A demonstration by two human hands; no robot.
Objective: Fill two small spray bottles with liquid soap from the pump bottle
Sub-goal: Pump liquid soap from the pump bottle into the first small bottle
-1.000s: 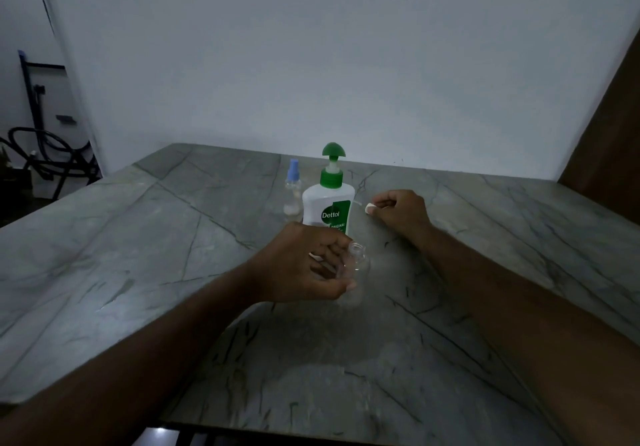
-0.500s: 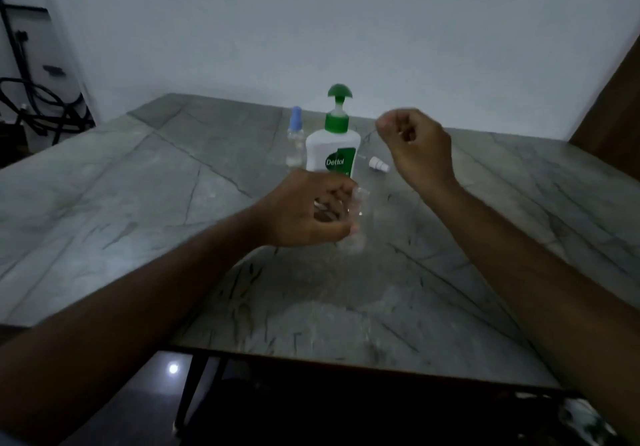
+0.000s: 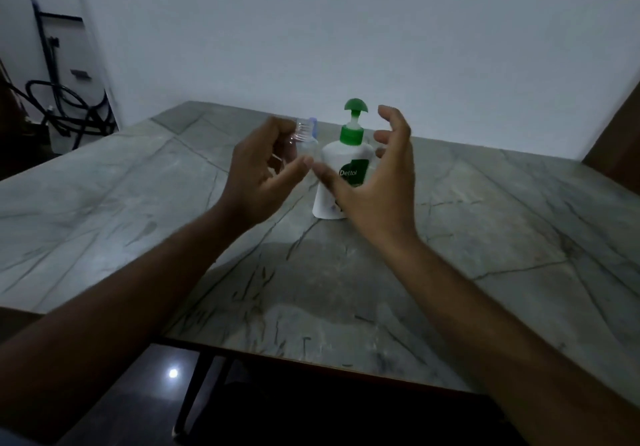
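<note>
We start with the clear spray bottle (image 3: 300, 134): it is off the worktop (image 3: 485, 238), raised in our left hand (image 3: 263, 172), whose fingers wrap its body. Its threaded neck shows bare at the top, so the spray head is off. The bottle looks see-through and we can make out no soap inside, though the light is dim and the frame is blurred there. Something pale blue sits right behind the neck; it may be the cap of the second spray bottle, but we cannot tell.

Just to the right stands the pump bottle (image 3: 341, 175), upright on the worktop, white with a green collar and a green pump head raised on its stem. Our right hand (image 3: 377, 182) is spread open in front of and beside it, fingers curled toward the pump, holding nothing and, as far as we can see, not yet pressing.

So we judge the task is in its early part: one bottle opened and brought near the nozzle. Still left are pumping soap into it, closing it, and doing the same for the second.
</note>
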